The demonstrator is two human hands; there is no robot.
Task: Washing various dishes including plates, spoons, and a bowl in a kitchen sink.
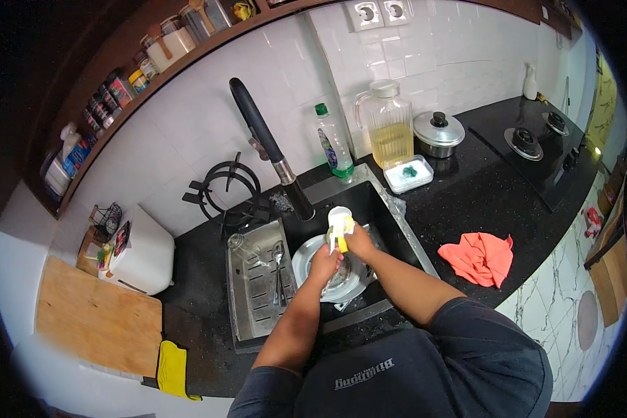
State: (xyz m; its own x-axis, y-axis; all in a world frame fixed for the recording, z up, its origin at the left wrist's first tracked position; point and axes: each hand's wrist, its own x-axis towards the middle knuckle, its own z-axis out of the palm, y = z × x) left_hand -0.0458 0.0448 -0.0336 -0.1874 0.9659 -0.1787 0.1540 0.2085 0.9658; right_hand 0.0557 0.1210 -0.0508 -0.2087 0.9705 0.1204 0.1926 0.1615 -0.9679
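Observation:
Over the sink basin (364, 196) my left hand (324, 265) grips a white utensil (339, 213) by its handle; its rounded end points away from me, and whether it is a ladle or a scoop is hard to tell. My right hand (360, 243) presses a yellow sponge (343, 244) against it. Below both hands, plates (305, 251) sit stacked in the basin, partly hidden by my hands and forearms. To the left, a metal drainer tray (251, 313) holds a clear glass (239, 242) and metal spoons (278, 253).
The black faucet (298, 196) overhangs the basin. Behind stand a dish soap bottle (334, 143), a glass pitcher (391, 130), a lidded pot (439, 133) and a plastic tub (408, 175). A coral cloth (478, 259) lies right; a black pan support (230, 190) leans on the wall.

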